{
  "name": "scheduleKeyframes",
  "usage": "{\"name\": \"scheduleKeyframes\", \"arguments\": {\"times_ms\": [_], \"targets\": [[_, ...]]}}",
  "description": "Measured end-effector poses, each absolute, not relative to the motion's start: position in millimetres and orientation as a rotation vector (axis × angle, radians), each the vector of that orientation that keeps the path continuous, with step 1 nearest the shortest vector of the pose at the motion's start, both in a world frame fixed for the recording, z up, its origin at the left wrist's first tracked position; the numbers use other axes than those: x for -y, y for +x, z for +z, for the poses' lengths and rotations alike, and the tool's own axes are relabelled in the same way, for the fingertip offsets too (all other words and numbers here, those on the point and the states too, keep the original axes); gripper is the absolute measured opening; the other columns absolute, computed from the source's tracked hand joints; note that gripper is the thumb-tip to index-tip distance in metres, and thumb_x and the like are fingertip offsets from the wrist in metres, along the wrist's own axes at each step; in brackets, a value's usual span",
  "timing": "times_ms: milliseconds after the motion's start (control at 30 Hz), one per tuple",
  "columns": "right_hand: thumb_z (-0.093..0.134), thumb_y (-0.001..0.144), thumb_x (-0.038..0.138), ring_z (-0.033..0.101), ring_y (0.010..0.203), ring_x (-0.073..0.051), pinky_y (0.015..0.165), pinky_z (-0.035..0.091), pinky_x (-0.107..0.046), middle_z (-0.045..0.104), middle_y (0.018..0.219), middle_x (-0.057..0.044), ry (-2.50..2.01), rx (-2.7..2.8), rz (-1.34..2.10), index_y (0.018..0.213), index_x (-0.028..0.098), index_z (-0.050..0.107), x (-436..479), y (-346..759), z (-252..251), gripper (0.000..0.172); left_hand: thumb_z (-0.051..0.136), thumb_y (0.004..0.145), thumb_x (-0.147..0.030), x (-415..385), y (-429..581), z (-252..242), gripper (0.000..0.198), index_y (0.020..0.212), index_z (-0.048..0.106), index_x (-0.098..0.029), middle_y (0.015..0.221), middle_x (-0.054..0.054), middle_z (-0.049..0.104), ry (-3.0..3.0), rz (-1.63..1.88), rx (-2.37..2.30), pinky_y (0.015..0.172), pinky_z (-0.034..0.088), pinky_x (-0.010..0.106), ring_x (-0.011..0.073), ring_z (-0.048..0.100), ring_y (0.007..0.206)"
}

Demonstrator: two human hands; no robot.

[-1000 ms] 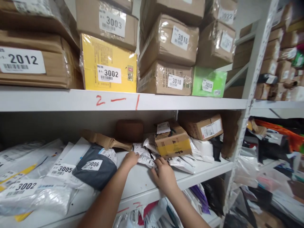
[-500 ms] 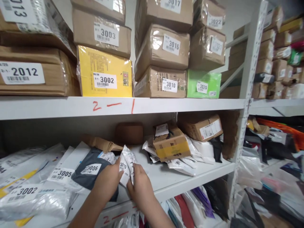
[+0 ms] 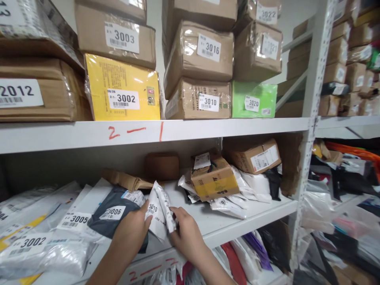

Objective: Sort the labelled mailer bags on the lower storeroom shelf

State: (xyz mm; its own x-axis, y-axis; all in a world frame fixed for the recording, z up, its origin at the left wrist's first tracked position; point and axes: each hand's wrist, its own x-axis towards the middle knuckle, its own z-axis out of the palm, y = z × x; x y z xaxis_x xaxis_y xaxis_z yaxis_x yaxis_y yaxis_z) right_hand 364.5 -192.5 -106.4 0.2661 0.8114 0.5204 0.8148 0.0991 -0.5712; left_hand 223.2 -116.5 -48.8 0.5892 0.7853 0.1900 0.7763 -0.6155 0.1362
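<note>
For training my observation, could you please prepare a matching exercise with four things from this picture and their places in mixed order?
1. Yellow box
2. Green box
3. Dark bag
4. White packet

A. Upper shelf, right of box 3010
B. In the left hand
C. Under box 3003
D. Lower shelf, just right of package 3005

Right pairs: 1-C, 2-A, 3-D, 4-B

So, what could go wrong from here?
The white packet marked 3010, in the left hand, is near the lower shelf's front edge and might drop over it if it slips. The yellow-banded box sits tilted on loose packets and could slide if they shift. A brown box above also reads 3010, so the two might be confused.
</note>
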Motion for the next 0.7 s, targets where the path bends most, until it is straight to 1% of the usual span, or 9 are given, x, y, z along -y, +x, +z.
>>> {"name": "scheduleKeyframes", "arguments": {"times_ms": [133,167,233,300,333,400,433,533,700], "targets": [[0.051,0.072,0.017,0.054,0.096,-0.026,0.09,0.043,-0.041,0.06,0.097,-0.01,-1.574,1.418,0.109,0.097,0.016,0.055,186,344,-99,0.025,0.034,0.094,-0.021,134,218,-39,0.049,0.142,0.037,-0.01,0.111,0.016,0.068,2.765,0.19,-1.426,0.085,0.048,0.036,0.0267,0.065,0.1],[0.055,0.069,0.019,0.053,0.098,-0.026,0.089,0.044,-0.04,0.059,0.101,-0.011,-1.536,1.427,0.19,0.1,0.015,0.053,184,339,-98,0.032,0.03,0.095,-0.023,135,214,-31,0.046,0.138,0.044,-0.012,0.106,0.015,0.07,2.762,0.179,-1.435,0.084,0.049,0.036,0.0265,0.066,0.098],[0.066,0.059,0.021,0.053,0.106,-0.028,0.09,0.046,-0.039,0.057,0.112,-0.012,-1.483,1.443,0.322,0.121,0.014,0.044,179,330,-97,0.066,0.024,0.096,-0.026,128,205,-12,0.046,0.122,0.06,-0.016,0.099,0.012,0.07,2.8,0.283,-1.447,0.085,0.048,0.038,0.0262,0.065,0.096],[0.072,0.05,0.019,0.048,0.118,-0.031,0.098,0.042,-0.041,0.05,0.127,-0.015,-1.498,1.471,0.315,0.141,0.015,0.023,173,324,-96,0.104,0.032,0.093,-0.023,109,201,9,0.041,0.122,0.06,-0.018,0.111,0.013,0.065,2.926,0.477,-1.474,0.091,0.046,0.041,0.0285,0.061,0.105],[0.072,0.048,0.018,0.046,0.121,-0.032,0.101,0.04,-0.042,0.045,0.133,-0.015,-1.516,1.48,0.281,0.145,0.017,0.017,171,323,-96,0.112,0.041,0.089,-0.018,97,202,17,0.044,0.131,0.053,-0.02,0.123,0.015,0.058,3.006,0.525,-1.503,0.093,0.045,0.044,0.0315,0.056,0.112],[0.069,0.048,0.014,0.049,0.119,-0.031,0.102,0.041,-0.043,0.039,0.138,-0.014,-1.536,1.491,0.234,0.145,0.023,0.023,166,324,-97,0.108,0.052,0.077,-0.009,69,209,26,0.071,0.144,0.035,-0.024,0.139,0.017,0.045,3.138,0.417,-1.501,0.092,0.046,0.047,0.0367,0.05,0.12],[0.068,0.048,0.012,0.051,0.116,-0.03,0.101,0.042,-0.043,0.04,0.137,-0.013,-1.528,1.492,0.222,0.141,0.024,0.031,164,326,-97,0.101,0.052,0.075,-0.006,56,215,28,0.074,0.144,0.034,-0.023,0.14,0.018,0.045,3.185,0.317,-1.444,0.091,0.047,0.046,0.036,0.05,0.12],[0.065,0.048,0.009,0.053,0.115,-0.027,0.102,0.041,-0.039,0.047,0.13,-0.011,-1.42,1.506,0.257,0.131,0.022,0.044,161,338,-94,0.087,0.045,0.078,-0.005,23,231,32,0.056,0.133,0.05,-0.016,0.125,0.017,0.058,3.269,0.232,-1.257,0.089,0.049,0.039,0.0298,0.058,0.111],[0.066,0.05,0.009,0.053,0.113,-0.026,0.101,0.04,-0.039,0.055,0.124,-0.01,-1.336,1.503,0.453,0.124,0.017,0.049,156,350,-85,0.077,0.041,0.08,-0.004,-19,241,71,0.034,0.097,0.067,-0.016,0.119,0.015,0.06,3.424,0.377,-1.118,0.087,0.048,0.045,0.0331,0.052,0.116]]}}
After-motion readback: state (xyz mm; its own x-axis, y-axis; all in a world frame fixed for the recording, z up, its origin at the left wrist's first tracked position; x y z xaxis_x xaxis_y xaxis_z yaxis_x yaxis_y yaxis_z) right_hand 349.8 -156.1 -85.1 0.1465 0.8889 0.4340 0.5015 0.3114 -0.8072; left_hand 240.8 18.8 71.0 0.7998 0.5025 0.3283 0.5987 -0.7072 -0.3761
